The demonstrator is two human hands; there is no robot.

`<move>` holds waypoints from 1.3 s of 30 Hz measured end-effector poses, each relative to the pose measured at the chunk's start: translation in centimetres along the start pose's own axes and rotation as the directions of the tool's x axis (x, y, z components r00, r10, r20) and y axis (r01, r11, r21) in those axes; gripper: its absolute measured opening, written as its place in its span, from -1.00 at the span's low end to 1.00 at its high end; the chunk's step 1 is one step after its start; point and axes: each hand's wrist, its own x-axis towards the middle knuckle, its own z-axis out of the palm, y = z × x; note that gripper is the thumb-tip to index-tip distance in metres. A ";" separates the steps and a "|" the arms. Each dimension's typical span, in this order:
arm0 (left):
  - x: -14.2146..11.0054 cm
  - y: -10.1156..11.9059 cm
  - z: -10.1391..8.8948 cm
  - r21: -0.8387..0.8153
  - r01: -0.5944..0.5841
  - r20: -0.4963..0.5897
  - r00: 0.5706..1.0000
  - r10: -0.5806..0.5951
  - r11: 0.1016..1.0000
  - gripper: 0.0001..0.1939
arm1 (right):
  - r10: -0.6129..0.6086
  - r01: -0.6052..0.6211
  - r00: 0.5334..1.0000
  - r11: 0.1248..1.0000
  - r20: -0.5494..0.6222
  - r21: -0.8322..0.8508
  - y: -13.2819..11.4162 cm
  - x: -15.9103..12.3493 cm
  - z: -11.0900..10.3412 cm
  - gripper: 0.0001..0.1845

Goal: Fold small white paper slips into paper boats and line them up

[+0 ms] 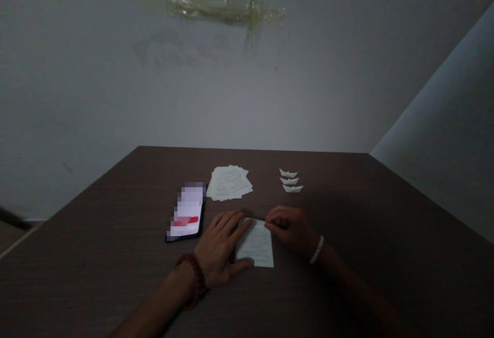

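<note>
A small sheet of printed paper [255, 243] lies flat on the dark table in front of me. Along its left side rests my left hand [222, 245], fingers spread, with the thumb and index finger on the paper. My right hand [291, 227] is at the sheet's top right corner, its thumb and index finger pinched together on that corner. The other right fingers are curled in. Beyond the right hand, three small folded paper boats [292, 189] sit in a column. A loose pile of printed paper sheets [228, 182] lies beyond the left hand.
A phone [187, 212] with a lit, partly pixelated screen lies left of the pile. The brown table [116, 199] reaches back to a grey wall [309, 96] with strips of shiny tape [216, 11] on it. At the right a pale slanting surface [443, 106] rises beside the table.
</note>
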 end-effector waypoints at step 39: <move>-0.4 0.0 0.5 -0.118 -0.111 0.018 0.993 0.114 0.987 -0.58 | -0.031 0.031 0.973 1.000 0.229 0.005 -0.8 -0.4 0.2 -0.86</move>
